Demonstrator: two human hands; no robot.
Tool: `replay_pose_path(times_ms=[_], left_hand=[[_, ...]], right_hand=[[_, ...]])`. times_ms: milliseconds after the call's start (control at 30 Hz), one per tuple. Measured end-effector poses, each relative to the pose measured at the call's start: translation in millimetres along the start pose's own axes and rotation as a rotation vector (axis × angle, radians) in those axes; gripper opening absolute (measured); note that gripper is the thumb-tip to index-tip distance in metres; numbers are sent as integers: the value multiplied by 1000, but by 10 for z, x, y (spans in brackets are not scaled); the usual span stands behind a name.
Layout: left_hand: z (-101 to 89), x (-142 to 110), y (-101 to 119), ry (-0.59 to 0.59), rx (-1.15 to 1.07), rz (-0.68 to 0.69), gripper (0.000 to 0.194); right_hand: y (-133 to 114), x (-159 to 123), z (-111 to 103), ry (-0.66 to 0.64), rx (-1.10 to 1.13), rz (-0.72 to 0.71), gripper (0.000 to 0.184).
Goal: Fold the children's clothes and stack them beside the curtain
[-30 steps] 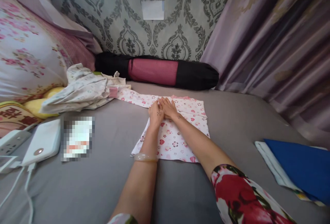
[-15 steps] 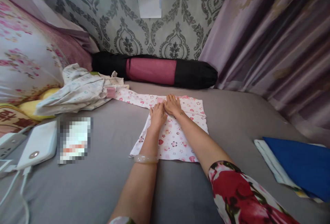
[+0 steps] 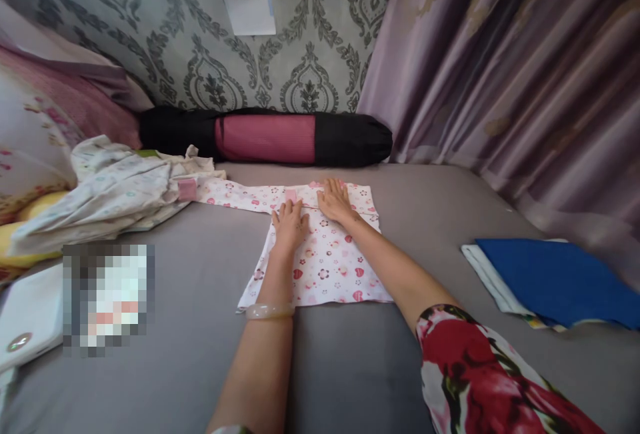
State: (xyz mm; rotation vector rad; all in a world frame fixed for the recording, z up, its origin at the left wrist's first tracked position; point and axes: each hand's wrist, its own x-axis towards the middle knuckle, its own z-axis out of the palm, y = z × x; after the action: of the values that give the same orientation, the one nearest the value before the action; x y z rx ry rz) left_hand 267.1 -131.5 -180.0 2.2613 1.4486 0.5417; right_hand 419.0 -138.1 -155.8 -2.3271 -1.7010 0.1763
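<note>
A small white shirt (image 3: 327,264) with pink hearts and flowers lies flat on the grey sheet. One sleeve, ending in a pink cuff (image 3: 187,189), stretches left, while the other is folded across the upper part, where a second pink cuff (image 3: 291,195) shows. My left hand (image 3: 290,224) rests on the cloth just below that second cuff, fingers extended. On the upper right of the shirt my right hand (image 3: 334,201) lies flat with its fingers spread, pressing the folded sleeve. Neither hand grips anything.
A black and pink rolled bag (image 3: 265,139) lies along the wall. Crumpled light clothes (image 3: 110,187) touch the left cuff. A white power bank (image 3: 30,314) and a blurred-out item (image 3: 117,297) are at left, folded blue cloth (image 3: 555,281) at right.
My hands have moved apart: the left has slid away from the right across the shirt. The view has turned to the right, so the surroundings appear further left.
</note>
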Motion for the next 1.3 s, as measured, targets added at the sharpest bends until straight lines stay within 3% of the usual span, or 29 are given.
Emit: replay_pose_path(times_ms=[167,433,667,767,1033,1300], left_hand=[[-1,-28,30,6,12,-11,53],[-44,-52,53,-17,67,-4,55],[-81,-70,88,-60,139,-13,56],[-68,-75,68,-37,127,-5,55],[-53,-122,-1,21,116,15,56],[-67,-140,-26,32,117,29,50]], right_hand=[[246,-128,45,-22,-58,112,69],[292,-156,44,-34,-24,99,68],[296,-762,30,-96,8,-57,74],[346,-1010,-1,-128,-5,-55,76],[569,-1256,-99,-57,-53,153,79],[614,-1622,-195,-84,-98,26,69]])
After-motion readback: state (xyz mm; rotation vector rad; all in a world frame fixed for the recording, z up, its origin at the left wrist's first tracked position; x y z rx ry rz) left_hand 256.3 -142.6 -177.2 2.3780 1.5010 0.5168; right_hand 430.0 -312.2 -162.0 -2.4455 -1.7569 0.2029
